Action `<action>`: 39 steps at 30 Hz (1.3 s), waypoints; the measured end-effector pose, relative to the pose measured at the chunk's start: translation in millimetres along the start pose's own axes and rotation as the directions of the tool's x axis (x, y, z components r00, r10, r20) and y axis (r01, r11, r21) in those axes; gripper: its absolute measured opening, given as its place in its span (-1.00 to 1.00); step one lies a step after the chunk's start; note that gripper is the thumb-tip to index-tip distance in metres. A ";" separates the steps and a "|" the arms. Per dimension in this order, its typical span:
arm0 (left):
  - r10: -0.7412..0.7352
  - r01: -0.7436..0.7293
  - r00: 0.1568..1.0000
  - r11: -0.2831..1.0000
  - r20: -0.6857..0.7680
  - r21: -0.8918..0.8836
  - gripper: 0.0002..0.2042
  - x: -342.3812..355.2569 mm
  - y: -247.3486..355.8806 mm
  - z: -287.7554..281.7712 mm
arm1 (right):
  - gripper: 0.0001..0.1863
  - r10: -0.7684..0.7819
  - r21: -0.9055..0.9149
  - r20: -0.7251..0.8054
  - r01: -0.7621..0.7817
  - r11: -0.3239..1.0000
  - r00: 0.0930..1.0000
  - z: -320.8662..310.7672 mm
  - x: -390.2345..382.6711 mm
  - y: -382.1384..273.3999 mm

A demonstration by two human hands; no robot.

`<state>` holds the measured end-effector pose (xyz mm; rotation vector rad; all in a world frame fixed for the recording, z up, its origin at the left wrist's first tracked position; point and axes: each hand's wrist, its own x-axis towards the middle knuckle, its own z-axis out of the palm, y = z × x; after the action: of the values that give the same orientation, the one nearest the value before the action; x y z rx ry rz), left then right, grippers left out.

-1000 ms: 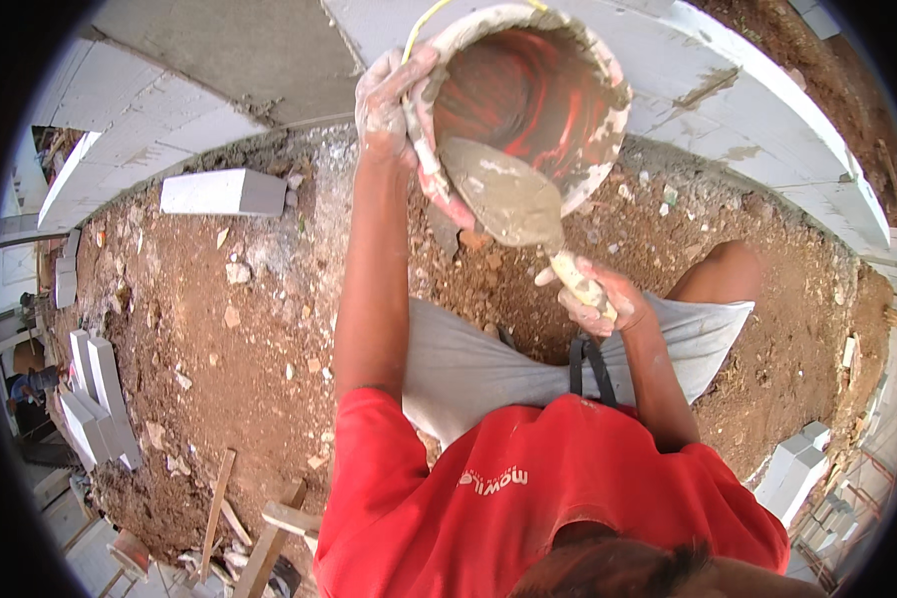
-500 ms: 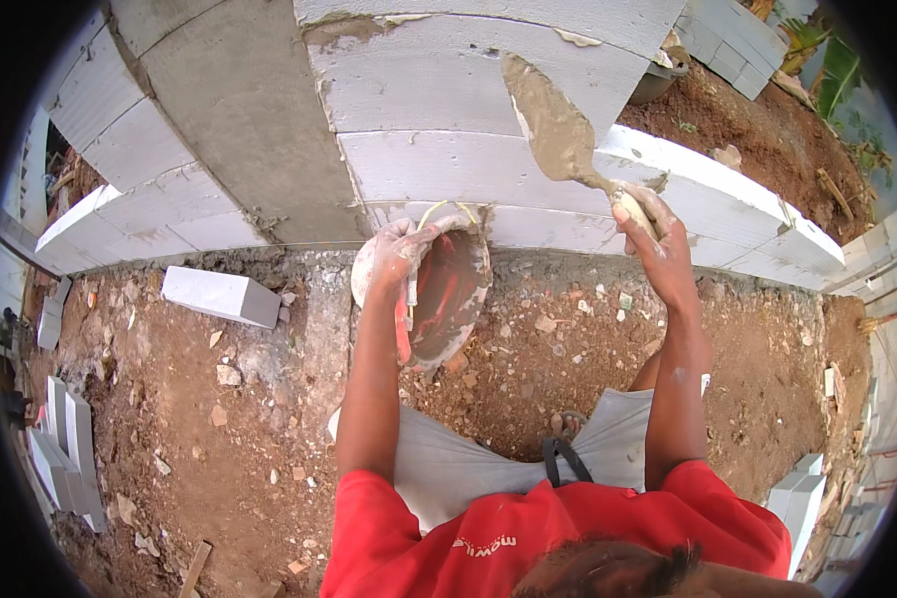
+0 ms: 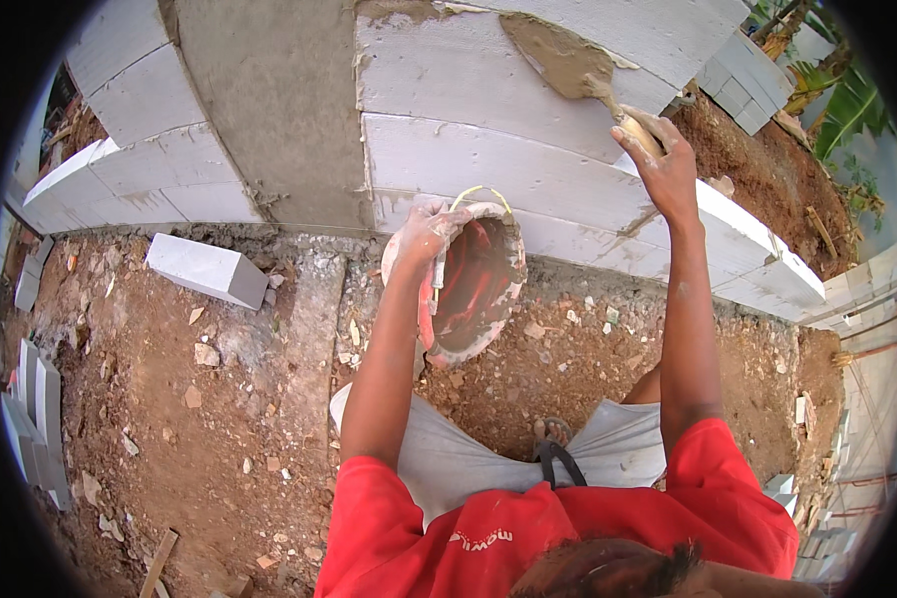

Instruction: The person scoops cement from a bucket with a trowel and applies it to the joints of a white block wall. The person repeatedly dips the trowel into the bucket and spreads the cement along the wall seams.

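Observation:
My left hand [image 3: 427,234] grips the near-left rim of a mortar-smeared bucket [image 3: 476,284] with a yellow handle, tilted with its grey-streaked red inside showing. My right hand [image 3: 653,149], raised higher, is closed round the light handle of a trowel [image 3: 558,55], whose mortar-covered blade lies against the white block wall [image 3: 448,70], along a mortar-marked joint near the top of the view. A grey plastered strip [image 3: 264,110] runs up the wall, left of the bucket.
A loose white block [image 3: 204,267] lies on the rubble-strewn dirt [image 3: 179,419] at left. Stacked blocks [image 3: 40,419] stand at far left, wooden offcuts [image 3: 159,558] lie at lower left, and plants [image 3: 837,120] grow beyond the wall at upper right.
The trowel has left the bucket and risen to the wall, carrying mortar. The bucket, held in my left hand, has moved lower in view, and more of the wall shows.

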<state>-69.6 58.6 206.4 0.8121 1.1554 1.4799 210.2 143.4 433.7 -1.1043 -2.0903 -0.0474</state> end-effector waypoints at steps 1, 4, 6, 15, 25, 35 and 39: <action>-0.009 0.009 1.000 1.000 -0.003 -0.010 -0.60 0.1 -1.7 -0.6 | -0.49 0.009 -0.031 0.005 -0.009 0.999 1.000 0.6 1.1 0.8; -0.023 0.023 1.000 1.000 0.008 0.015 -0.62 -2.0 -1.0 4.3 | -0.44 0.070 -0.039 0.011 -0.070 0.997 0.997 0.4 1.1 5.7; 0.007 -0.007 1.000 0.994 0.009 0.107 -0.66 -3.0 -1.2 -2.5 | -0.41 0.179 0.011 0.077 -0.181 0.983 0.981 -2.5 -0.3 -3.9; 0.052 -0.037 0.997 0.975 -0.064 0.220 -0.71 4.3 -11.0 -24.9 | -0.31 0.314 0.097 0.222 -0.341 0.935 0.923 -53.9 -16.3 -24.7; 0.094 -0.078 0.995 0.957 -0.042 0.278 -0.61 4.1 -9.4 -14.1 | -0.34 0.287 0.058 0.283 -0.315 0.947 0.915 -35.2 7.8 -45.2; 0.107 -0.083 0.993 0.938 -0.054 0.336 -0.72 3.8 -9.2 -4.8 | -0.37 0.249 0.032 0.268 -0.267 0.963 0.931 -49.3 8.5 -58.0; 0.077 -0.067 0.997 0.934 -0.015 0.352 -0.77 14.1 -19.2 -11.4 | -0.39 0.228 -0.050 0.362 -0.225 0.973 0.904 -40.6 13.9 -61.8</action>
<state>-77.2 69.4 183.4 1.0890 1.4504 1.3643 185.4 99.8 489.8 -1.4442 -2.2653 0.2856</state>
